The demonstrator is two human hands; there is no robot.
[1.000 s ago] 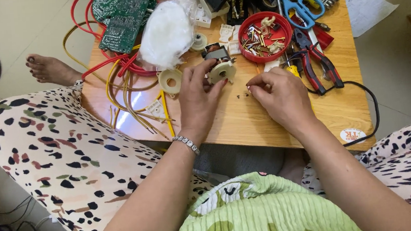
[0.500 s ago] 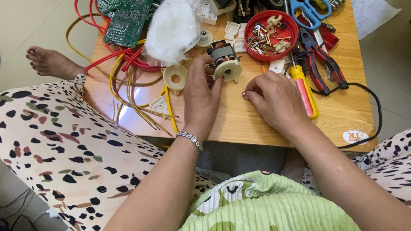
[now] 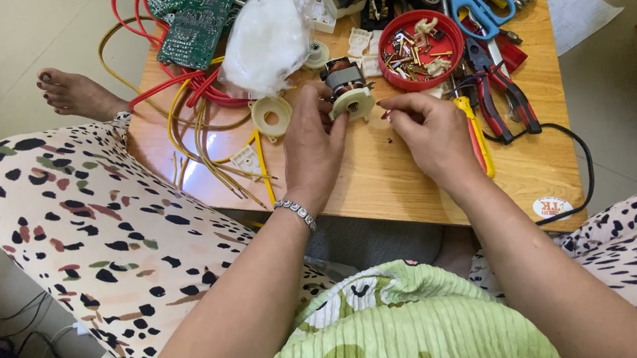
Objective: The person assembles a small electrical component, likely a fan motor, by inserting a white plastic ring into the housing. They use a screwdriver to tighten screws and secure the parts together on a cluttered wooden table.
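A: Where is the small electric motor with copper windings and a cream plastic end cap [image 3: 345, 90]?

B: Raised just above the low wooden surface [image 3: 379, 178], pinched in the left hand [image 3: 314, 143] by its cap. A second ago it sat lower, nearer the cream plastic ring [image 3: 271, 117].

A: And the right hand [image 3: 424, 129]?

B: Its fingertips are curled together beside the cap, apparently nipping some tiny part; what it is cannot be told. The hand has drawn nearer the motor, so the fitting looks underway. The yellow-handled screwdriver [image 3: 476, 138] lies untouched beside it, near the red round bowl of screws [image 3: 423, 48].
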